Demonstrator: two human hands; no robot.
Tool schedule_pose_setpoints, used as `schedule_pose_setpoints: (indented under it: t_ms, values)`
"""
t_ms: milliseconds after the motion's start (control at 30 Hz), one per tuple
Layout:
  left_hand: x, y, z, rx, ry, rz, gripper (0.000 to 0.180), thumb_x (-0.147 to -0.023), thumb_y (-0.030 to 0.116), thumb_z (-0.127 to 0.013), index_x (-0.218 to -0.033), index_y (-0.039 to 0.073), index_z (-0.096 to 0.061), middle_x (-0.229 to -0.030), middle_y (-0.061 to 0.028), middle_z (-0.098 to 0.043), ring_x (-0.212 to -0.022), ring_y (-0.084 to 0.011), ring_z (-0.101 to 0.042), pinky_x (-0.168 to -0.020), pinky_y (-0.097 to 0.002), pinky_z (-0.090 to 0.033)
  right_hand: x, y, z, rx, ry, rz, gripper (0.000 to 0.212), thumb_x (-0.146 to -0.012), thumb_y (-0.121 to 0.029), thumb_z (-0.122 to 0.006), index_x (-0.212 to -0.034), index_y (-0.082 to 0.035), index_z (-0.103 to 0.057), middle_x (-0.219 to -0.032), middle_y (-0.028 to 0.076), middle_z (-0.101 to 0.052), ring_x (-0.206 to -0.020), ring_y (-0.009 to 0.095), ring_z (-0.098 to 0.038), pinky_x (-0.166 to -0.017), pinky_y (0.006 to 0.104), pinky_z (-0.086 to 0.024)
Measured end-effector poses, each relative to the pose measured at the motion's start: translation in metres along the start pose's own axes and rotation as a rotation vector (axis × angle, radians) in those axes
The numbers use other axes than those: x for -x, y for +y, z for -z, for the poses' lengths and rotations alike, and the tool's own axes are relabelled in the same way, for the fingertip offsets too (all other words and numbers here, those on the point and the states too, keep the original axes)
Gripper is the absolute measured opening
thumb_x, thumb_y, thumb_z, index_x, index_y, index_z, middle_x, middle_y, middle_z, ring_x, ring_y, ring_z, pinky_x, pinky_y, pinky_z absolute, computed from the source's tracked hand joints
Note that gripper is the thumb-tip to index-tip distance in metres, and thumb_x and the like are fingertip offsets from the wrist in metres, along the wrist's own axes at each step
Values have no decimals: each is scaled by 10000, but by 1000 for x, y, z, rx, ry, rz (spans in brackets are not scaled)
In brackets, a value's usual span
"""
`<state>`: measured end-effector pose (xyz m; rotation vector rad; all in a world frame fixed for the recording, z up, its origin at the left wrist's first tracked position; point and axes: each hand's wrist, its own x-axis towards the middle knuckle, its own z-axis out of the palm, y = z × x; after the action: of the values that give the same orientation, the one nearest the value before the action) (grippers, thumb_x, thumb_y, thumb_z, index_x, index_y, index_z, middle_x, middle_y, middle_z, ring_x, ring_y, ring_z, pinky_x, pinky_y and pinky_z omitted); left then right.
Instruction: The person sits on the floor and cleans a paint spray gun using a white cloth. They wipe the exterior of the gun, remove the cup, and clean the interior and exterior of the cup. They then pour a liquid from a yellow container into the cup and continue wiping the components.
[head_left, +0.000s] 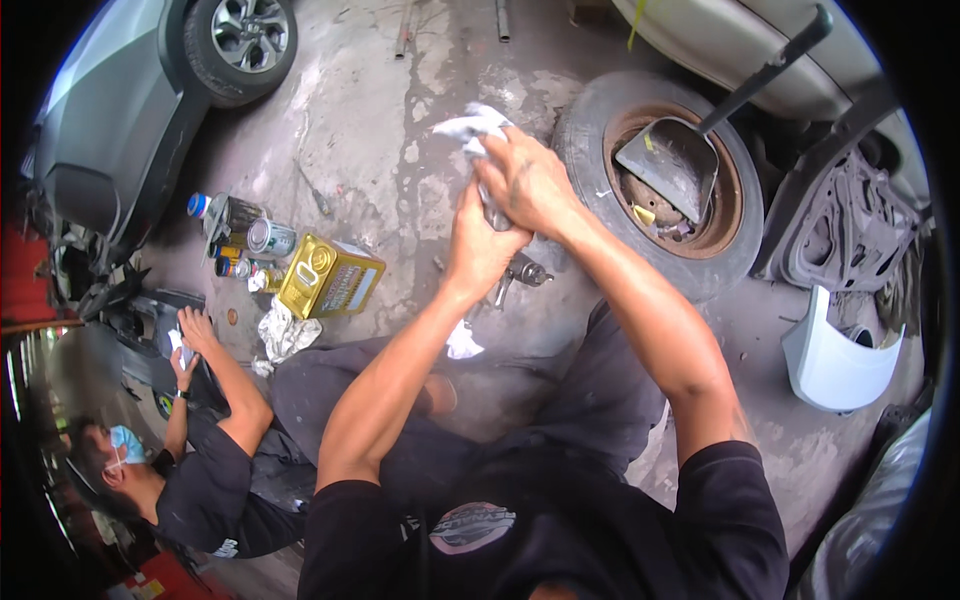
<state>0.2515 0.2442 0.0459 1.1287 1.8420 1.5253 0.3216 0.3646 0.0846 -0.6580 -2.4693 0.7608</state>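
At twelve o'clock, left hand and right hand grip white cloth; wiping appears underway, completion indeterminable. Metal tool at their six o'clock.

A crumpled white cloth is bunched between the left hand and right hand, loose folds sticking out past them on the far side. Just below, a dark metallic tool shows partly, its end knobbed; whether it is held is unclear.
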Motion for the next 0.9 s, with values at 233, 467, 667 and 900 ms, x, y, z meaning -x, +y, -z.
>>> schedule_pose_setpoints:
  t_ms: [233,467,667,900]
  values:
    - [-17,15,19,219,84,82,765,-955,217,-699,-1560,-75,-334,-1489,-237,-500,-1347,-281,-535,-1124,-372,-438,1,8,-3,-777,304,-242,640,-1051,-400,-521,-1496,53,-437,-1356,290,-596,-1282,391,-589,-1101,427,-437]
    - [-24,-11,30,240,212,-22,670,-1028,222,-642,-1558,-40,-327,-1481,-197,-486,-1340,-246,-520,-1120,-375,-435,29,-19,-15,-719,108,-180,649,-1086,-380,-493,-1512,72,-304,-1402,371,-513,-1338,480,-514,-1110,477,-412]
    - [-25,38,44,496,4,197,548,-947,301,-710,-1362,26,-481,-1105,-122,-646,-807,-206,-706,-554,-338,-578,-3,51,-1,-1325,-108,-325,401,-1088,-344,-567,-1309,-9,-576,-1151,144,-718,-1082,231,-713,-912,342,-570]
    - [-37,28,41,694,228,146,455,-937,231,-718,-1314,35,-554,-1055,-82,-688,-763,-137,-697,-491,-290,-545,61,7,-7,-927,-5,-65,499,-1055,-300,-573,-1461,-16,-512,-1327,102,-655,-1240,201,-613,-1061,352,-480]
